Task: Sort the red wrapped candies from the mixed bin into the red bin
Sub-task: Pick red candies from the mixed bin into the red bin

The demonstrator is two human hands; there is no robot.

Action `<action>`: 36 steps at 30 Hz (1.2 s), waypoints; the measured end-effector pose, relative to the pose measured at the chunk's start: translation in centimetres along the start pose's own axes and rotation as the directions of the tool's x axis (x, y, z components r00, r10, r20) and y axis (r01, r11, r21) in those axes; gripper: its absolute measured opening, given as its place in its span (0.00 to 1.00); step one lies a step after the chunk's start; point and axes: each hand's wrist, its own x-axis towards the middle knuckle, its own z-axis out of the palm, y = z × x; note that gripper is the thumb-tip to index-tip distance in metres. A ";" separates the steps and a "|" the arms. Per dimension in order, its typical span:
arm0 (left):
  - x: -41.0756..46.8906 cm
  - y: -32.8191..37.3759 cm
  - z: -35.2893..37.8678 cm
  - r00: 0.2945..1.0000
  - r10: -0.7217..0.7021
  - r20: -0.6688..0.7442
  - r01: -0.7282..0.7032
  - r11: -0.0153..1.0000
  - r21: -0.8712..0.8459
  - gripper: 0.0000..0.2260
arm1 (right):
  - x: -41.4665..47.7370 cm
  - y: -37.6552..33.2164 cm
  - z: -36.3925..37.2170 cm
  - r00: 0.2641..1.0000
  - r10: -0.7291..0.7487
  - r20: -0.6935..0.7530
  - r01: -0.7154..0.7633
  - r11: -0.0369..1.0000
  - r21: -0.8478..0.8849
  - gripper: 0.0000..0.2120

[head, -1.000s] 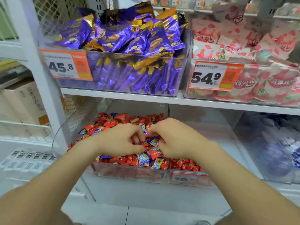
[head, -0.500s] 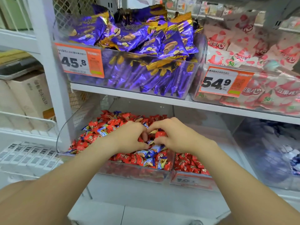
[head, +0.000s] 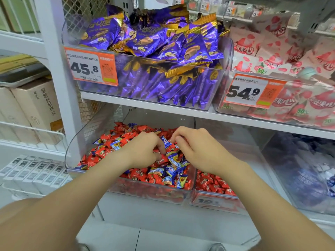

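Left hand [head: 145,149] and right hand [head: 196,151] side by side, knuckles up, fingers curled into the mixed bin [head: 145,192] candies [head: 155,178]; whether either grips one, can't tell.

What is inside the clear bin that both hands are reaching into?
The mixed bin holds red wrapped candies mixed with blue wrapped candies. The left hand and right hand cover the pile's middle, so candies beneath them are hidden.

The price tag [head: 90,68] on the front of the purple snack bin [head: 163,87] says 45.8, the second price tag [head: 253,91] on the pink snack bin [head: 308,122] just right of it says 54.9, the pink packs [head: 262,71] there say 50%, and a blurry tag [head: 208,201] on the red bin [head: 241,205] below it starts with 19.
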 end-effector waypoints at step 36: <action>-5.0 -3.1 -4.9 0.997 -0.060 0.040 0.062 0.997 -0.047 0.16 | 2.6 -3.0 3.3 0.959 -0.001 0.282 -0.011 0.999 0.042 0.08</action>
